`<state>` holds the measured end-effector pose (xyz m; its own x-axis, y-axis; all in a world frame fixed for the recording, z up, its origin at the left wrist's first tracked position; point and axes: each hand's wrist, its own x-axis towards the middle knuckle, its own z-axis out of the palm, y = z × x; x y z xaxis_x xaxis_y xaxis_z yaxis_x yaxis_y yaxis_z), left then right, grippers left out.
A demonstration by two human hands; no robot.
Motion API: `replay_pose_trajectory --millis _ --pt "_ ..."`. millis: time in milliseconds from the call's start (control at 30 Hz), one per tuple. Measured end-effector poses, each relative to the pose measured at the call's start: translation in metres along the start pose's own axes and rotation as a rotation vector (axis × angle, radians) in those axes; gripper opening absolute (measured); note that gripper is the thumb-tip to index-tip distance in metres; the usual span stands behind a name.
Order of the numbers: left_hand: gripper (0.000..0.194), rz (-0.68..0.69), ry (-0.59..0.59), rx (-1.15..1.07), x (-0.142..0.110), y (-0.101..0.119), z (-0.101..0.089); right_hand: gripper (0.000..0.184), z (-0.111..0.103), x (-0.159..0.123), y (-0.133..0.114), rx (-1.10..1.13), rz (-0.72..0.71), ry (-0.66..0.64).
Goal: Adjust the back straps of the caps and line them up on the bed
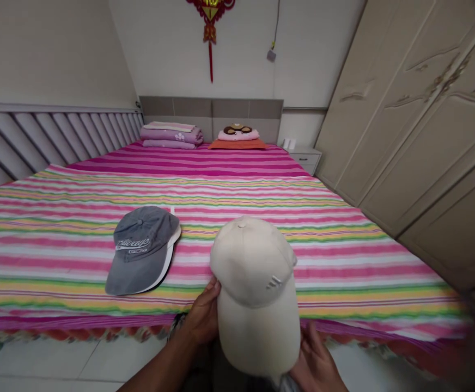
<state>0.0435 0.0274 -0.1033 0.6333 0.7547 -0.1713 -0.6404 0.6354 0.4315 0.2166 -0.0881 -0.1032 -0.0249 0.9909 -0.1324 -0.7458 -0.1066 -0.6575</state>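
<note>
A cream baseball cap (254, 272) with a small embroidered mark hangs in front of me at the bed's near edge, its brim pointing down toward me. My left hand (205, 316) grips its left side near where brim and crown meet, the thumb on the outside. At the lower right of the brim is my right hand (313, 356), closed on the edge with some fingers hidden behind it. To the left, a grey baseball cap (143, 247) with white lettering and a white brim edge lies on the striped bed cover.
The bed (237, 193) has a striped cover and a grey headboard (248, 109). Folded purple bedding (172, 135) and a pink pillow (237, 133) lie at its far end. A railing (78, 133) runs along the left; a nightstand (306, 158) and wardrobe (417, 125) stand right.
</note>
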Motion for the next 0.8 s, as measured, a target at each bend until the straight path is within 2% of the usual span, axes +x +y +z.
replay_pose_trajectory --millis 133,233,300,400,533,633,800 --pt "0.031 0.016 0.047 -0.007 0.015 -0.013 0.012 0.031 0.002 -0.004 0.005 0.167 -0.092 0.101" --pt "0.033 0.013 0.018 0.056 0.020 -0.019 0.018 0.034 0.003 -0.008 0.000 0.167 -0.117 0.164" --pt "0.034 -0.016 -0.026 0.155 0.020 -0.020 0.016 0.037 -0.007 -0.007 -0.008 0.162 -0.134 0.209" --pt "0.035 -0.080 -0.008 0.346 0.016 -0.016 -0.003 0.037 -0.037 -0.001 -0.030 0.142 -0.189 0.308" --pt "0.040 -0.140 0.081 0.560 0.006 -0.011 -0.044 0.025 -0.077 0.019 -0.069 0.101 -0.306 0.483" --pt "0.043 -0.138 0.095 0.671 -0.003 -0.007 -0.070 0.025 -0.092 0.039 -0.101 0.139 -0.362 0.629" --pt "0.040 -0.125 0.023 0.885 -0.015 -0.001 -0.089 0.034 -0.107 0.066 -0.145 0.122 -0.400 0.679"
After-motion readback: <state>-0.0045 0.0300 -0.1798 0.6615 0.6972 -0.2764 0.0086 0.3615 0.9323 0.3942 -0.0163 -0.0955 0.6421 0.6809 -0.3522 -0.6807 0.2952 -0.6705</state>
